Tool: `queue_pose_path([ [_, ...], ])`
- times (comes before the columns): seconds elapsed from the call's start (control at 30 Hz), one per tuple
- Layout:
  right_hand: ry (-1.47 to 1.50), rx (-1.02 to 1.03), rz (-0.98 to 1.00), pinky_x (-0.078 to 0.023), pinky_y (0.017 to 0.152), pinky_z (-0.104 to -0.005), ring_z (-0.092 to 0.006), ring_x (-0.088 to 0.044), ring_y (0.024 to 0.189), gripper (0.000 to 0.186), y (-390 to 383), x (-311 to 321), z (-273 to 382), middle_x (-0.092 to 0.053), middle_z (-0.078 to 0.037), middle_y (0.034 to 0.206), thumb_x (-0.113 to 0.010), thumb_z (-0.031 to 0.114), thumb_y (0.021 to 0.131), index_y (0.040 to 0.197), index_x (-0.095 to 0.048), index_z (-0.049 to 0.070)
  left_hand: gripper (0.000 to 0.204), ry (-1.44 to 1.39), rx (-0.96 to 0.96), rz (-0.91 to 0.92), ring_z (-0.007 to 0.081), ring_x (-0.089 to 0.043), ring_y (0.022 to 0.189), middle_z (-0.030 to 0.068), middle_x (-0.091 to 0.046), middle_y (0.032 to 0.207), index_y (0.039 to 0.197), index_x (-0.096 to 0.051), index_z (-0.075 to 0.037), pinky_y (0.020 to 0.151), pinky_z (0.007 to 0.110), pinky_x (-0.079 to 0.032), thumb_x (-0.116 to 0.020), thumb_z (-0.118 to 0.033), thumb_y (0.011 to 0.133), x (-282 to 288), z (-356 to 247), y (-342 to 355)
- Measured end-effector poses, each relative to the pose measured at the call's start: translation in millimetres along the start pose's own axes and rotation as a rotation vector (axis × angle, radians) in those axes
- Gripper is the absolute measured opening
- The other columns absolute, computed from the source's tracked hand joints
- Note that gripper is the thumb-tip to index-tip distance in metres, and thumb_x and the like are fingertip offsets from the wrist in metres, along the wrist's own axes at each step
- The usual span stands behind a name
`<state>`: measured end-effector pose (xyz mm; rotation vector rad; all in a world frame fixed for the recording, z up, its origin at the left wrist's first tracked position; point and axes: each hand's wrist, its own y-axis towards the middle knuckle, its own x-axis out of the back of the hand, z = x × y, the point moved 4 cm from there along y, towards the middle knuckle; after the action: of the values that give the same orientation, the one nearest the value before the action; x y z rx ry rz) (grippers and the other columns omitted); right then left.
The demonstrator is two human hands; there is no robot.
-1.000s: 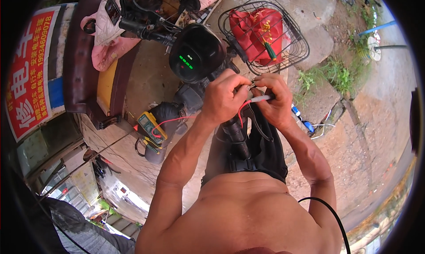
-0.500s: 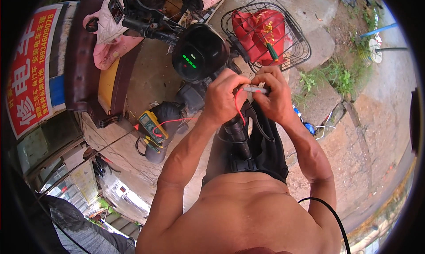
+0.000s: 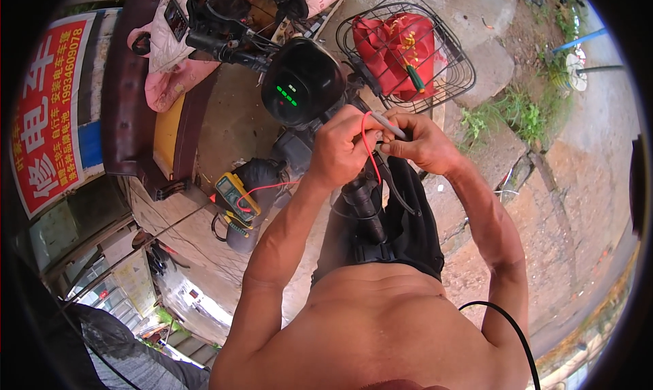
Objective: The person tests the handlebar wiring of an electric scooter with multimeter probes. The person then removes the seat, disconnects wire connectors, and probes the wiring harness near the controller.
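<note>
Over the scooter's steering column (image 3: 364, 206), my hands meet with their fingertips close together. A slim grey pen-shaped test probe (image 3: 389, 125) slants between them, lying across the closed fingers of my right hand (image 3: 425, 144). From its upper end a red lead (image 3: 369, 142) loops down past my left hand (image 3: 341, 150). The left fingers are pinched; what they grip is hidden. Something small and dark shows between the thumbs, too small to name. Left of my forearm, a yellow-edged multimeter (image 3: 238, 196) rests on a dark rounded part of the scooter, a red lead running from it behind my wrist.
A black display (image 3: 303, 82) with green lights sits ahead of my hands. Right of it, a wire basket (image 3: 457, 87) holds a red bag (image 3: 381, 57) and a green-handled screwdriver (image 3: 415, 78). At left stand a brown sofa-like seat (image 3: 126, 118) and a red sign (image 3: 51, 111).
My right hand has turned and lowered slightly, its forearm swinging outward. The probe has tilted from nearly level to a steeper slant, and the red lead now loops higher over my left fingers.
</note>
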<state>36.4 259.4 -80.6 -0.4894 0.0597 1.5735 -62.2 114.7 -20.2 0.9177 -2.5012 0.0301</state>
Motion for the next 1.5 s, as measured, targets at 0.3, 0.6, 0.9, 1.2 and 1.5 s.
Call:
queue_pose_path([
  [0.3, -0.055, 0.186, -0.197, -0.047, 0.075, -0.0237, -0.0049, -0.055, 0.084, 0.016, -6.1, -6.7, -4.5, -0.060, 0.003, 0.094, -0.078, 0.010, 0.095, 0.100, -0.064, 0.005, 0.015, 0.024, -0.010, -0.020, 0.0244, -0.068, 0.075, 0.0118, -0.067, 0.090, 0.104, -0.073, 0.000, 0.066, 0.033, -0.054, -0.071, 0.003, 0.090, 0.2, -1.6, 0.3],
  [0.6, -0.134, 0.185, -0.335, -0.045, 0.069, -0.0231, -0.0048, -0.054, 0.079, 0.020, -8.8, -8.2, -6.9, -0.061, 0.003, 0.087, -0.079, 0.018, 0.095, 0.097, -0.066, 0.003, 0.014, 0.045, -0.010, -0.020, 0.0231, -0.068, 0.073, 0.0115, -0.067, 0.090, 0.103, -0.073, 0.000, 0.064, 0.032, -0.054, -0.072, 0.002, 0.089, -0.5, 0.4, -1.8],
  [0.9, 0.161, 0.004, -0.331, -0.038, 0.063, -0.0233, -0.0041, -0.046, 0.072, 0.023, -11.0, -8.2, -21.4, -0.057, 0.005, 0.084, -0.062, 0.026, 0.107, 0.101, -0.068, 0.005, 0.015, 0.015, 0.069, 0.010, 0.0192, -0.067, 0.071, 0.0080, -0.066, 0.090, 0.101, -0.074, -0.004, 0.062, 0.032, -0.054, -0.076, -0.001, 0.086, -0.5, -2.3, -2.8],
  [1.2, 0.249, -0.017, -0.322, -0.035, 0.061, -0.0235, -0.0046, -0.043, 0.070, 0.024, -16.8, -14.4, -23.5, -0.053, 0.007, 0.081, -0.060, 0.029, 0.108, 0.103, -0.067, 0.006, 0.021, 0.070, 0.090, 0.049, 0.0188, -0.063, 0.066, 0.0055, -0.065, 0.088, 0.096, -0.072, -0.007, 0.058, 0.031, -0.051, -0.084, -0.007, 0.080, -1.5, 0.2, -2.7],
  [1.5, 0.110, 0.084, -0.278, -0.039, 0.070, -0.0228, -0.0047, -0.048, 0.079, 0.012, -17.9, -18.4, -26.7, -0.055, 0.006, 0.085, -0.076, 0.013, 0.096, 0.097, -0.067, 0.006, 0.008, -0.010, -0.008, 0.076, 0.0175, -0.064, 0.071, 0.0077, -0.066, 0.088, 0.096, -0.071, 0.000, 0.065, 0.031, -0.051, -0.073, -0.003, 0.090, 2.5, -3.9, -3.2],
])
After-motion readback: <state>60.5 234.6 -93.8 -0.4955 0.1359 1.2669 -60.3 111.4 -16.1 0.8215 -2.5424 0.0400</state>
